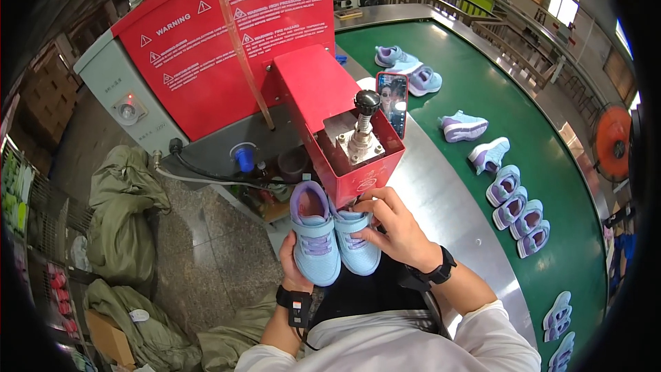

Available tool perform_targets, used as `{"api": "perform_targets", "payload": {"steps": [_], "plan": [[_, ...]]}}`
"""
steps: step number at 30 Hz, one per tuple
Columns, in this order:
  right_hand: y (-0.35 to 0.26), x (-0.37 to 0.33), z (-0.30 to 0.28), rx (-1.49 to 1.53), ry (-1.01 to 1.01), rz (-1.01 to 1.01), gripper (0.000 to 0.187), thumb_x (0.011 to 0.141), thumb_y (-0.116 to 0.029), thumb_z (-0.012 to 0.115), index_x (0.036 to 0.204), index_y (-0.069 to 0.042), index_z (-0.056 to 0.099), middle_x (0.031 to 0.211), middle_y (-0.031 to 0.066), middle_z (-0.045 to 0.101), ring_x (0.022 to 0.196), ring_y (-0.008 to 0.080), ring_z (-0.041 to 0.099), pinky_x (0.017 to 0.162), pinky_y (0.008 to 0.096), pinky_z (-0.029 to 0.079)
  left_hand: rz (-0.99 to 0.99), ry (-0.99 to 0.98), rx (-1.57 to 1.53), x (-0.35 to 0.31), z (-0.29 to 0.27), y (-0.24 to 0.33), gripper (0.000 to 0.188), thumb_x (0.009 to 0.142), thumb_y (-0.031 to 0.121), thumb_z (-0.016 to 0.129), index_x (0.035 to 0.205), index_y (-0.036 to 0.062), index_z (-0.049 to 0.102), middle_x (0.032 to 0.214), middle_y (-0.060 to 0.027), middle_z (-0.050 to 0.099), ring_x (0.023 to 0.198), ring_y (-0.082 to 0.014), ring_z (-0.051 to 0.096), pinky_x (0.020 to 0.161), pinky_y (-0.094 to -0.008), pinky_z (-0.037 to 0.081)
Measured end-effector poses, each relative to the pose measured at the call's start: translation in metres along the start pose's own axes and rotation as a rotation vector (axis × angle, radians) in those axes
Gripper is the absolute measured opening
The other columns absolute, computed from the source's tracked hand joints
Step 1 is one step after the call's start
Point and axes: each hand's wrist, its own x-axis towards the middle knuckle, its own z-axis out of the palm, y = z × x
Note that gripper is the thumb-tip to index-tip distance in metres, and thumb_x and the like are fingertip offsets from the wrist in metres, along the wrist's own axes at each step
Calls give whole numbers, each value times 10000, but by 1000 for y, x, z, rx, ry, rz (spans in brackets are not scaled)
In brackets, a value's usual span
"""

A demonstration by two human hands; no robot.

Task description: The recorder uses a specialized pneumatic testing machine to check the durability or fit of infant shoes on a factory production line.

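Two light-blue sneakers with purple laces and lining sit side by side in front of me, toes toward my body. My left hand (293, 266) is closed on the outer side of the left sneaker (316, 251). At the right sneaker (358, 246), my right hand (398, 229) has its thumb by the strap and its bent fingers near the collar. The heel of that sneaker is partly hidden beneath the red machine head (337, 120), which carries a black knob (367, 102) on a threaded metal post. Both wrists wear black bands.
A large red machine cabinet (275, 7) stands ahead. A phone (392, 105) leans beside the machine head. Along the right curves a green conveyor belt (451, 172) with several similar sneakers (529, 219), edged by a steel counter (454, 213). Green sacks (124, 213) lie on the left floor.
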Motion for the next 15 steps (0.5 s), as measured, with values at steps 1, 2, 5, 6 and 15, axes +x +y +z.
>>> {"api": "perform_targets", "payload": {"steps": [1, 2, 5, 6, 15], "plan": [[-1, 1, -2, -2, -7, 1, 398, 745, -116, 770, 1083, -48, 571, 1127, 124, 507, 965, 297, 592, 782, 366, 519, 0, 0, -2, -4, 5, -1, 481, 942, 367, 484, 1302, 50, 526, 1243, -111, 621, 1118, -271, 604, 992, -427, 457], [-3, -2, -2, -4, -5, 2, 398, 745, -116, 770, 1083, -48, 571, 1127, 124, 507, 965, 297, 592, 782, 366, 519, 3, 23, 14, -9, 9, -2, 481, 943, 370, 482, 1300, 51, 527, 1241, -112, 621, 1118, -271, 605, 994, -428, 456], [-3, -7, -2, 33, -46, 16, 388, 754, -116, 764, 1084, -47, 571, 1127, 122, 510, 960, 295, 595, 787, 362, 521, 11, 99, 48, -19, 12, -6, 491, 947, 391, 470, 1296, 51, 529, 1232, -115, 624, 1103, -272, 612, 992, -428, 459], [-3, -5, -3, 31, -33, 8, 386, 757, -118, 761, 1086, -47, 572, 1128, 121, 508, 956, 294, 597, 791, 360, 522, -57, 29, -5, -19, 15, -4, 486, 951, 393, 465, 1292, 53, 532, 1224, -117, 628, 1095, -273, 616, 989, -429, 461], [30, -15, -32, -128, -286, 80, 202, 915, -159, 595, 1099, -93, 645, 974, 93, 621, 846, 288, 619, 750, 356, 516, -338, 292, 163, -6, -10, -8, 446, 962, 330, 469, 1277, 19, 523, 1207, -126, 631, 1083, -260, 624, 983, -413, 470]]}}
